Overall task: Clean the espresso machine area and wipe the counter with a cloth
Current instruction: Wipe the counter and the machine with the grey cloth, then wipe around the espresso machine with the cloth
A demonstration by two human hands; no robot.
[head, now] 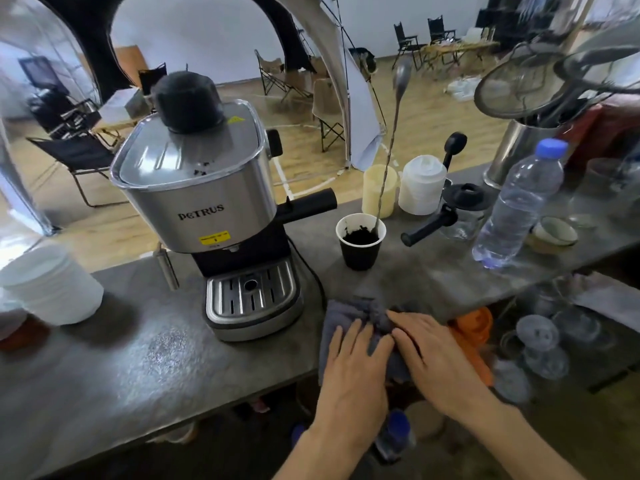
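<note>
A grey-blue cloth lies bunched on the grey counter, near its front edge and right of the silver espresso machine. My left hand lies flat on the cloth with straight fingers. My right hand rests on the cloth's right side, fingers extended over a fold. Dark coffee grounds speckle the machine's lid.
A black paper cup with grounds and a long spoon stands behind the cloth. A portafilter, a water bottle, two pale containers, a white cup stack and a utensil holder sit around. An orange item lies past the counter edge.
</note>
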